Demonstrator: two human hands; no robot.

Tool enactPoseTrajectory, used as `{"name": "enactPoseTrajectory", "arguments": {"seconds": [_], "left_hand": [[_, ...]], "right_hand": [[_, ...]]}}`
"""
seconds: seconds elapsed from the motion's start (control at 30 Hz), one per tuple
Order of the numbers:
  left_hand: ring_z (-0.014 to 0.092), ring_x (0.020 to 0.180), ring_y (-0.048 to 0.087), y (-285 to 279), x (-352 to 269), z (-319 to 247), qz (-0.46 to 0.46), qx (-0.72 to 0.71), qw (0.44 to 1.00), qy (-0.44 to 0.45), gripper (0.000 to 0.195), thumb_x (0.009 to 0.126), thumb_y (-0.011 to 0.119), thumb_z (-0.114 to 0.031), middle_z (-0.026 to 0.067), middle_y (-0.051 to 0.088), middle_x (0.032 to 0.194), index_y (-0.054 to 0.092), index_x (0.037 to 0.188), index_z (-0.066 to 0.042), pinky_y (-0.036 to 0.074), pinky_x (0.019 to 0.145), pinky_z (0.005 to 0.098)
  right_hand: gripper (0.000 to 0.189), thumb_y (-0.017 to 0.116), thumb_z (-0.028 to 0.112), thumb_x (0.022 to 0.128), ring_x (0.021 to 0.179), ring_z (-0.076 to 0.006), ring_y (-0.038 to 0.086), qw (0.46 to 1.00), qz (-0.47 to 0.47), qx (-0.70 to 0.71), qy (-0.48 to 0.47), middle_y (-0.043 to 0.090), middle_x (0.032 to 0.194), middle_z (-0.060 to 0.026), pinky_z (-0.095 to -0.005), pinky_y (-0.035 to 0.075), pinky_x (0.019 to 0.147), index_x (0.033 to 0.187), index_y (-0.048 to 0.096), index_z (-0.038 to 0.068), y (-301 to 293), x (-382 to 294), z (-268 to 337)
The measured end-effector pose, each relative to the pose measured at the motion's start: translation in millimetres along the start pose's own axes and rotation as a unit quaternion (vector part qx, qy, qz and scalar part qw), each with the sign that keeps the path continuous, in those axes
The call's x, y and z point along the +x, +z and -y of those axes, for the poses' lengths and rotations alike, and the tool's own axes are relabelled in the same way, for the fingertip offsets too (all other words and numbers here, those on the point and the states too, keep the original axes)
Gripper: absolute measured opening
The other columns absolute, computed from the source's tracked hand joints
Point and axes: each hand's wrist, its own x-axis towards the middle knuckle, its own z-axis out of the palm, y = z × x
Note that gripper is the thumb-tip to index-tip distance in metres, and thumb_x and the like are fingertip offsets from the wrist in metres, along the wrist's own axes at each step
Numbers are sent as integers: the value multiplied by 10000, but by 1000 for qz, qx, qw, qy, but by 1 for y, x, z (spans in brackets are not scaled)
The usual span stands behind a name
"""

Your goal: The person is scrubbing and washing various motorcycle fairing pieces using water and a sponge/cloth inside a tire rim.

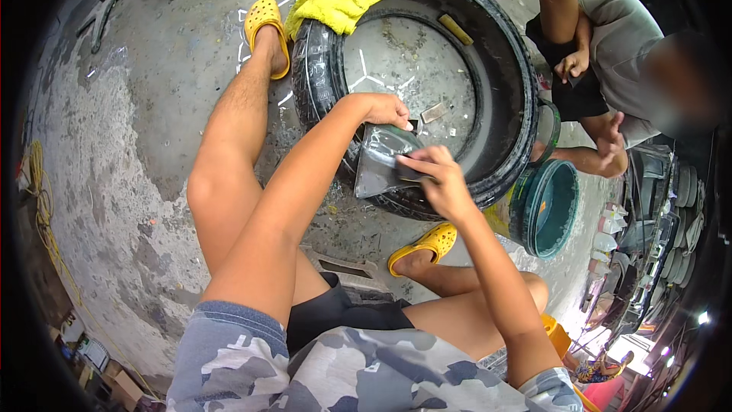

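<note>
A glossy, wet-looking part, perhaps a lamp cover or plastic panel, rests at the near left rim of a large tyre. My left hand grips its far edge over the tyre's opening. In my right hand is a dark flat block, pressed on the part's right side; the hand is slightly blurred. A yellow cloth hangs over the tyre's far left rim. Inside the ring, a small pale block lies near my left hand, and a yellowish block sits farther off.
A green bucket stands against the tyre's right side. Across the tyre, a co-worker sits at the right. A metal stand's legs are at the upper left, a yellow rope at the far left. Car parts are stacked at the right.
</note>
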Motion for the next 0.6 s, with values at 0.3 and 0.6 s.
{"name": "enactPoseTrajectory", "arguments": {"seconds": [0.3, 0.6], "left_hand": [[71, 678, 399, 1, 9, 14, -25, 38, 997, 66, 310, 916, 629, -287, -46, 478, 660, 559, 713, -63, 380, 628, 280], [144, 796, 545, 3, 4, -22, -14, 61, 998, 32, 390, 924, 579, -430, 45, 659, 853, 662, 955, -50, 454, 773, 327]], "right_hand": [[462, 606, -59, 656, 1014, -289, 524, 997, -26, -57, -54, 584, 1004, -70, -397, 414, 893, 1073, 706, 111, 37, 47, 27], [345, 617, -67, 788, 897, -229, 587, 969, -129, 107, 180, 630, 945, -96, -317, 457, 825, 1094, 702, 68, -33, -97, -15]]}}
